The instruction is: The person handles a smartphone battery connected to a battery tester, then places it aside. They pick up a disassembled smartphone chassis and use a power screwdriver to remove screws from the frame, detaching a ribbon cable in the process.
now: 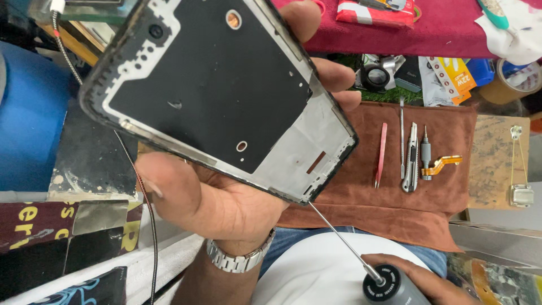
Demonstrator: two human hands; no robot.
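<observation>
My left hand (226,197) holds a black phone frame (209,85) up close to the camera, thumb on its lower edge and fingers curled round its right side. The frame's inner side faces me, with a dark panel and bare metal at the lower end. My right hand (429,279) grips a grey screwdriver (389,285) at the bottom right. Its thin shaft (339,237) runs up-left and its tip meets the frame's lower corner. A metal watch (240,260) sits on my left wrist.
A brown cloth mat (440,220) lies ahead with pink tweezers (381,155), a metal pry tool (402,135), a utility knife (411,158), a small driver (425,161) and an orange flex cable (443,165). A braided cable (141,192) hangs at left. A maroon cloth (440,34) and clutter lie beyond.
</observation>
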